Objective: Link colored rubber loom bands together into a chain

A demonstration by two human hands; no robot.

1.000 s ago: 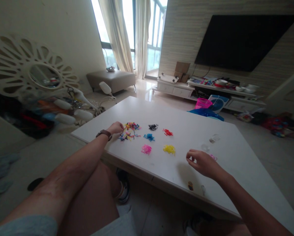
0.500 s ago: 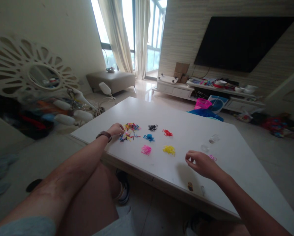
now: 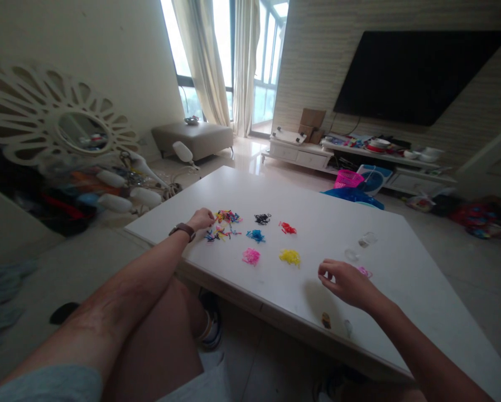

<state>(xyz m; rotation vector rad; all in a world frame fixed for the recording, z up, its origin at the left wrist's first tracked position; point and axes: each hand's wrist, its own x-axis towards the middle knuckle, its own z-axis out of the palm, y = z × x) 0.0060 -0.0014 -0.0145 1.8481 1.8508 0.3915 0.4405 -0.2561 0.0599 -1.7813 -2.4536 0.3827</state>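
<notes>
My left hand (image 3: 202, 219), a watch on its wrist, rests at the left edge of a mixed-colour pile (image 3: 227, 217) of small pieces, fingers pinched together; what they hold is too small to tell. My right hand (image 3: 342, 279) hovers over the table's right part, fingers curled in, its fingertip contents hidden. Between the hands lie separate small piles: black (image 3: 262, 219), blue (image 3: 256, 235), red (image 3: 288, 228), pink (image 3: 251, 257) and yellow (image 3: 290, 257). Pink pieces (image 3: 364, 272) lie just behind my right hand.
On the white table (image 3: 250, 190) stand clear containers (image 3: 367, 239) at the right and a small dark-and-gold item (image 3: 326, 320) near the front edge. Beyond it are a pink basket (image 3: 348, 178) and blue plastic (image 3: 351, 195). White lamp shades (image 3: 145, 196) are beside the left edge.
The whole view has shifted slightly, moving everything a little to the right. My left fingers are still at the mixed pile, and my right hand keeps its curled pose.
</notes>
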